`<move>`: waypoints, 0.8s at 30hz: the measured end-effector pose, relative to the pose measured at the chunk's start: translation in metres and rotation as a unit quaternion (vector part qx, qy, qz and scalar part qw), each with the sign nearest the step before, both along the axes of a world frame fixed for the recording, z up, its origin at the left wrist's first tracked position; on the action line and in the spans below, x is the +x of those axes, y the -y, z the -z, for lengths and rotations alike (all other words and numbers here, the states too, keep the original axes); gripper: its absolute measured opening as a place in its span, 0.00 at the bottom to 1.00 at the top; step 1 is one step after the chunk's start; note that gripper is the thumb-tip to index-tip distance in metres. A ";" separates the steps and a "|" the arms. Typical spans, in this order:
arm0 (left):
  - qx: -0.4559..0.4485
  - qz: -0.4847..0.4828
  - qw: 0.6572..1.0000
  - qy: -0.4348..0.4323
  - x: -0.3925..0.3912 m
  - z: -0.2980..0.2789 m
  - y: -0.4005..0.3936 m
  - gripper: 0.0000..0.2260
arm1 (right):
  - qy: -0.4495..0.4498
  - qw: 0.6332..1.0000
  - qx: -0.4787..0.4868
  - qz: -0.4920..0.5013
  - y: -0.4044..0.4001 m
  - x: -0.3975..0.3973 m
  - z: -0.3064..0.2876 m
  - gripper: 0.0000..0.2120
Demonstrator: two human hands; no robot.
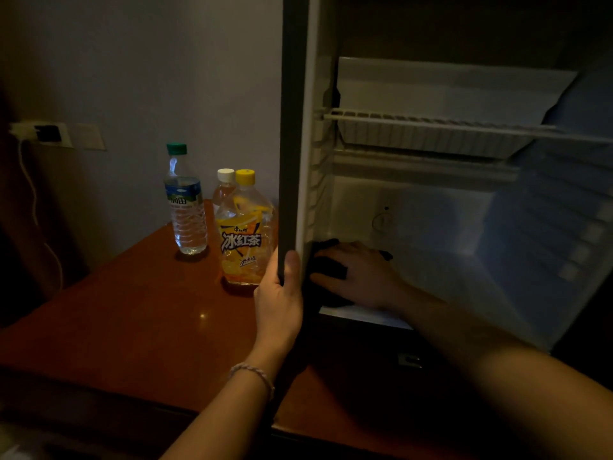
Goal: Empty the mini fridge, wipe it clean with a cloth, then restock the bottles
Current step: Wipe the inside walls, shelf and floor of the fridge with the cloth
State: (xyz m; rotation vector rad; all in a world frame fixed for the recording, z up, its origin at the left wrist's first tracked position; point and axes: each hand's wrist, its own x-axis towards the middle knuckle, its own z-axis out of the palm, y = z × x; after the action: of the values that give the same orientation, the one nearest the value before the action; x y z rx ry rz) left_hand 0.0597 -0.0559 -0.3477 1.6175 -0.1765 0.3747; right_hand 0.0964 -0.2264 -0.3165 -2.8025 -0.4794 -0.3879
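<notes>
The mini fridge (431, 207) stands open on the right, and its lit inside holds no bottles. My left hand (280, 290) grips the lower edge of the fridge door (293, 144), thumb on the inner side. Inside, my right hand (358, 275) lies flat on a dark cloth (326, 263) and presses it onto the fridge floor near the front left corner. Three bottles stand on the red-brown table (149, 313) to the left of the door: a water bottle (185, 204) with a green cap, a yellow iced-tea bottle (245, 234), and a white-capped bottle (225, 187) behind it.
A white wire shelf (431, 122) crosses the upper part of the fridge. On the wall at the left is a socket (46, 132) with a plug and a white cable (36, 210) hanging down. The room is dim.
</notes>
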 end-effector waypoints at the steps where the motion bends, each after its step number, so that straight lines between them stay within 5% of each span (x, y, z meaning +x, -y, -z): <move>1: 0.005 0.001 1.000 0.002 0.000 0.000 0.000 0.38 | -0.006 1.000 -0.003 0.014 0.003 0.015 0.001 0.31; 10: 0.060 -0.030 0.998 -0.005 0.000 -0.002 -0.001 0.49 | -0.008 0.990 -0.034 0.133 0.000 0.047 0.000 0.26; 21: 0.068 -0.024 0.997 -0.029 -0.015 -0.017 -0.004 0.21 | -0.001 0.995 -0.046 0.086 -0.025 -0.040 0.001 0.23; 24: 0.063 -0.013 0.997 -0.040 -0.016 -0.018 -0.005 0.21 | -0.004 0.996 -0.050 0.080 -0.025 -0.044 -0.002 0.23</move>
State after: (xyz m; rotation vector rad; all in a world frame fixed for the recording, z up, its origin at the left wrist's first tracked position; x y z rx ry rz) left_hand 0.0437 -0.0509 -0.3297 1.7584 -0.1194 0.3236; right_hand 0.0524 -0.2016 -0.3143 -2.9496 -0.2807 -0.3941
